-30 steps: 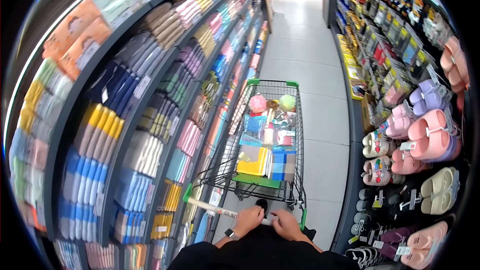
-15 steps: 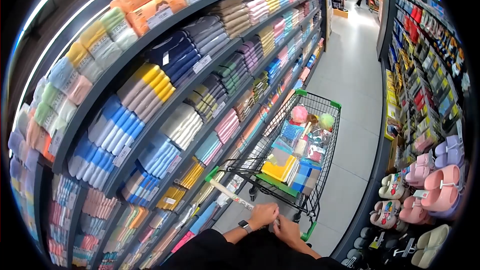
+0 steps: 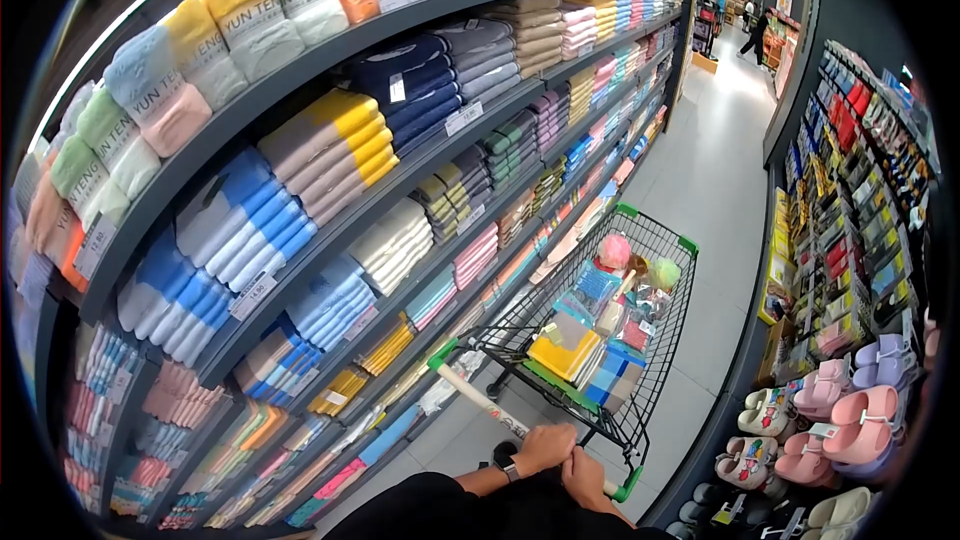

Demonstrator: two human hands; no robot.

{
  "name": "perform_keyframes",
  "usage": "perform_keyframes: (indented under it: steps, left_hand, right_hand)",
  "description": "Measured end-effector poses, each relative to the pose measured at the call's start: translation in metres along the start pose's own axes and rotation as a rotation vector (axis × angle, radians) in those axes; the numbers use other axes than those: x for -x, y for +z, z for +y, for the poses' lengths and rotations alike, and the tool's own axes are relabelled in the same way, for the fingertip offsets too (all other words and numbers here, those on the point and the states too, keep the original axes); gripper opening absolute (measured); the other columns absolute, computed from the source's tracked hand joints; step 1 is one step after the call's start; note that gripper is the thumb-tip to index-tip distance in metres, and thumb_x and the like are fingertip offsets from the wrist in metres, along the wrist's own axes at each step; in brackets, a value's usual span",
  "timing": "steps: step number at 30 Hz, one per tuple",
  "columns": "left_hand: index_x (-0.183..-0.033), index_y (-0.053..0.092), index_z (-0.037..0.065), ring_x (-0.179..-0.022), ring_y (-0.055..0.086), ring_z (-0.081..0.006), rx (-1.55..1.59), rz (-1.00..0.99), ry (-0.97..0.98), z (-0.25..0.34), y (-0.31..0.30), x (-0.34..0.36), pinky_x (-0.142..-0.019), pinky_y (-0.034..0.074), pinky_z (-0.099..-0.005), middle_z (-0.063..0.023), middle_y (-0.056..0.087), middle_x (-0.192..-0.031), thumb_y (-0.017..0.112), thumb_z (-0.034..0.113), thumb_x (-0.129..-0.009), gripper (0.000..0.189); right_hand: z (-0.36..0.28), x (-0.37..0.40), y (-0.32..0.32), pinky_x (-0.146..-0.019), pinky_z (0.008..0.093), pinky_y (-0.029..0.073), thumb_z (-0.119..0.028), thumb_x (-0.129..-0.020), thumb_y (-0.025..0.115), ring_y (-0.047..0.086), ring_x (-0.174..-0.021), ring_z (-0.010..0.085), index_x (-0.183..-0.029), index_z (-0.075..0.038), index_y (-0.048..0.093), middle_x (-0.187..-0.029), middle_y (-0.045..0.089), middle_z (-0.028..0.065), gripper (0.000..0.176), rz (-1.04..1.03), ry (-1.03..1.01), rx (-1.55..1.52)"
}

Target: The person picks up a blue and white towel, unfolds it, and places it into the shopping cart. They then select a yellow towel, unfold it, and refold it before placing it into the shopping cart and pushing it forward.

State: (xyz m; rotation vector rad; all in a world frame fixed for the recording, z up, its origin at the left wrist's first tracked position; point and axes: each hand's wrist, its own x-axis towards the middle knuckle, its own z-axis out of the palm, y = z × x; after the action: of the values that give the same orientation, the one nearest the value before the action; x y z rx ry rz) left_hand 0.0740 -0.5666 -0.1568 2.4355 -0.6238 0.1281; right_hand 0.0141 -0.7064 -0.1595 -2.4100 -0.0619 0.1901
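In the head view, my left hand (image 3: 545, 445) is closed around the pale handle bar (image 3: 480, 400) of a wire shopping cart. A dark watch (image 3: 511, 468) sits on that wrist. Right beside it, my right hand (image 3: 584, 476) also wraps the bar, near its green end. The black mesh cart (image 3: 655, 390) has green corners. Inside lie a folded yellow and grey towel (image 3: 560, 348), a blue checked towel (image 3: 614, 376), several clear packets, a pink pompom-like puff (image 3: 613, 251) and a pale green one (image 3: 664, 273).
Shelves of folded towels (image 3: 330, 155) line the left side closely. On the right hang packaged goods (image 3: 835, 240), with slippers (image 3: 865, 424) below. The tiled aisle floor (image 3: 705, 170) runs ahead between them. A person in dark clothes (image 3: 758, 38) is far ahead.
The view has turned to the left, so shelves and cart appear shifted right. The distant person has changed position. Both hands stay on the handle bar.
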Motion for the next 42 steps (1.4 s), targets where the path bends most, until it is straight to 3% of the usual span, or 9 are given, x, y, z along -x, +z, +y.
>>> perform_keyframes:
  steps: [13,22,31,38,42]
  left_hand:
    - [-0.074,0.053,0.008,-0.063,0.061,-0.0302,0.110,0.001,0.078,-0.021,-0.009,0.000,-0.051,0.048,-0.0410,-0.0090,0.055,-0.069,0.056,0.018,-0.085,0.015]
    - [-0.073,0.052,0.008,-0.061,0.060,-0.0276,0.074,0.089,0.123,-0.036,0.000,-0.019,-0.049,0.047,-0.0383,-0.0072,0.054,-0.068,0.058,0.016,-0.080,0.012]
    - [-0.073,0.053,0.008,-0.060,0.061,-0.0297,0.080,0.111,0.074,-0.039,0.007,-0.060,-0.051,0.048,-0.0404,-0.0093,0.057,-0.068,0.057,0.017,-0.084,0.014]
    - [-0.075,0.055,0.009,-0.063,0.062,-0.0301,-0.009,0.050,-0.060,-0.053,0.009,-0.095,-0.053,0.049,-0.0414,-0.0083,0.059,-0.066,0.056,0.019,-0.085,0.014]
    - [-0.077,0.054,0.008,-0.064,0.062,-0.0307,-0.013,0.067,-0.047,-0.048,0.004,-0.112,-0.054,0.049,-0.0418,-0.0077,0.058,-0.070,0.054,0.019,-0.086,0.014]
  right_hand:
    - [-0.016,-0.010,0.006,-0.056,0.0528,0.045,-0.016,-0.089,0.054,0.058,-0.062,0.0442,-0.084,-0.005,0.053,-0.066,0.060,0.0220,0.012,0.059,-0.073,0.150]
    - [-0.011,-0.032,0.011,-0.056,0.0535,0.045,-0.018,-0.088,0.055,0.060,-0.062,0.0433,-0.086,-0.006,0.055,-0.069,0.062,0.0209,0.011,0.112,-0.090,0.138]
    - [0.006,-0.073,-0.006,-0.058,0.0535,0.045,-0.018,-0.087,0.055,0.059,-0.063,0.0448,-0.084,-0.006,0.056,-0.067,0.062,0.0202,0.013,0.124,-0.093,0.132]
    - [0.027,-0.126,-0.010,-0.068,0.0472,0.048,-0.017,-0.085,0.053,0.061,-0.080,0.0447,-0.090,0.000,0.061,-0.083,0.064,0.0254,0.020,-0.109,0.083,-0.251]
    - [0.037,-0.144,-0.011,-0.073,0.0462,0.049,-0.018,-0.086,0.053,0.063,-0.087,0.0433,-0.099,-0.001,0.064,-0.088,0.065,0.0250,0.025,-0.138,0.050,-0.336]
